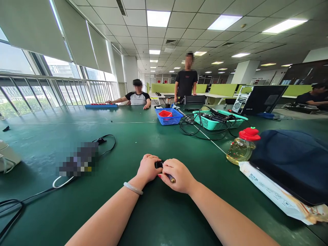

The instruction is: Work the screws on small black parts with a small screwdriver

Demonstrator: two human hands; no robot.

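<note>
My left hand [148, 168] is closed around a small black object [159, 164] just above the green table [143, 140]. A pale bangle [133, 188] circles that wrist. Pressed close against it from the right, my right hand [180, 176] grips a slim dark pen-like tool [171, 178]. Its brass-coloured rear end sticks out below the fingers, toward me. The tool's front end is hidden behind the fingers, so I cannot tell whether it touches the black object.
A blurred dark device [79, 160] with cables lies left. Farther back stand a blue basket [169, 119] and a teal basket [212, 124] of tangled cables. A red-capped bottle [242, 148], a wipes packet [274, 196] and a dark bag [294, 160] are right. Two people are across the table.
</note>
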